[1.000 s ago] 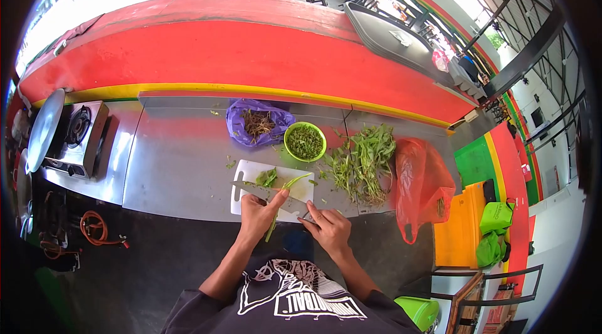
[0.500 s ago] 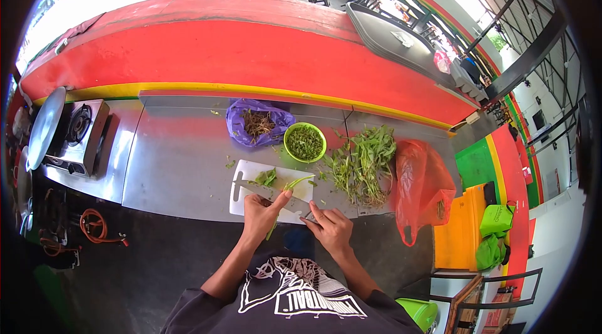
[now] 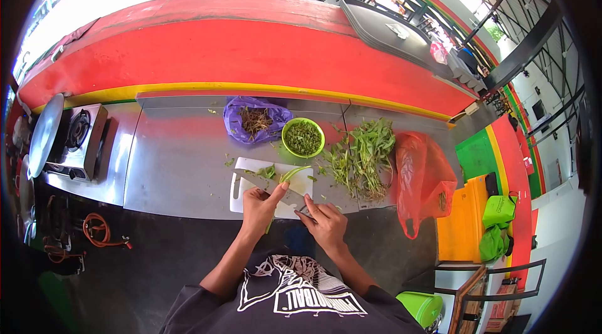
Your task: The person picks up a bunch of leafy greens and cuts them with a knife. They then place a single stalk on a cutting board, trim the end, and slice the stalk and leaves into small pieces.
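My left hand point(image 3: 258, 208) is closed on green vegetable stems point(image 3: 292, 173); their upper ends stick out past the thumb and lower ends hang below the hand. In my right hand point(image 3: 327, 220) is a knife point(image 3: 293, 197), gripped by its handle. Its long blade points left over the white cutting board point(image 3: 248, 163), close to my left fingers. Torn green leaves point(image 3: 267, 172) lie on the board. Behind it stands a lime-green bowl point(image 3: 303, 156) filled with chopped greens point(image 3: 302, 136). A pile of leafy greens point(image 3: 370, 149) with roots lies to the right.
A purple plastic bag point(image 3: 234, 127) holds brown root trimmings point(image 3: 256, 121). At the right edge of the steel counter point(image 3: 169, 158) sits a red plastic bag point(image 3: 421, 174). A gas stove point(image 3: 80, 136) stands far left. The red wall point(image 3: 219, 46) rises behind.
The stems and both hands have shifted slightly up and left in view, still over the board. The whole view has also moved a little. Both grips stay the same.
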`<action>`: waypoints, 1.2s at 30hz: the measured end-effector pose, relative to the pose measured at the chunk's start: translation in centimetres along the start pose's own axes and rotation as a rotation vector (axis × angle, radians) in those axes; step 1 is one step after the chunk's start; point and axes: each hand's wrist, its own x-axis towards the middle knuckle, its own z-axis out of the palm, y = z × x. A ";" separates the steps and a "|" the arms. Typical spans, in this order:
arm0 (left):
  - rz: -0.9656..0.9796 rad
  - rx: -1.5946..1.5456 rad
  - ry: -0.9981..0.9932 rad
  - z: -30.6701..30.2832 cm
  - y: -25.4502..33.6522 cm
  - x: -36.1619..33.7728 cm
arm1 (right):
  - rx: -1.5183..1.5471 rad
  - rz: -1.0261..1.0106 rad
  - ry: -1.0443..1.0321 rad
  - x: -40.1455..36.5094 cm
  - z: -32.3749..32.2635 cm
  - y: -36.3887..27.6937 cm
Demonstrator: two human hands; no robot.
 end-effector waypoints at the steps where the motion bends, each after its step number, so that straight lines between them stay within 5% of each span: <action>1: -0.002 0.000 -0.002 -0.1 0.0 0.1 | 0.014 0.010 0.005 0.0 0.1 -0.2; 36: 0.062 -0.021 -0.041 -3.1 2.3 -1.8 | 0.040 -0.042 -0.063 -1.2 0.9 -2.8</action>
